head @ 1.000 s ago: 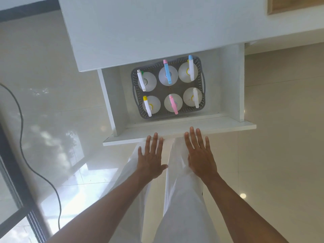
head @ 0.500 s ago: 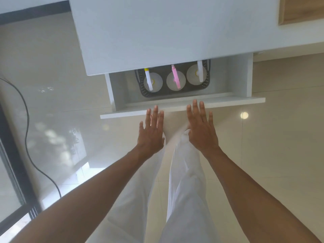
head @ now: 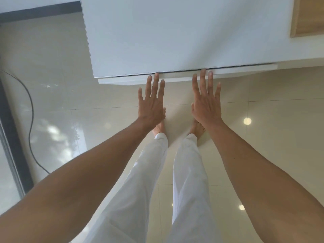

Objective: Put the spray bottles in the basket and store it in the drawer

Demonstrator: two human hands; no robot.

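Left hand (head: 151, 106) and right hand (head: 206, 104) flat, fingers spread, holding nothing; fingertips on drawer front (head: 122, 81), directly ahead, nearly flush under tabletop (head: 175, 32) front edge.

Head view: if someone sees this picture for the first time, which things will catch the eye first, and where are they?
First, the two open hands in the middle: the left hand and the right hand, fingers spread, fingertips at the white drawer front. Above them the large white cabinet top fills the upper part. A black cable curves over the glossy floor on the left.
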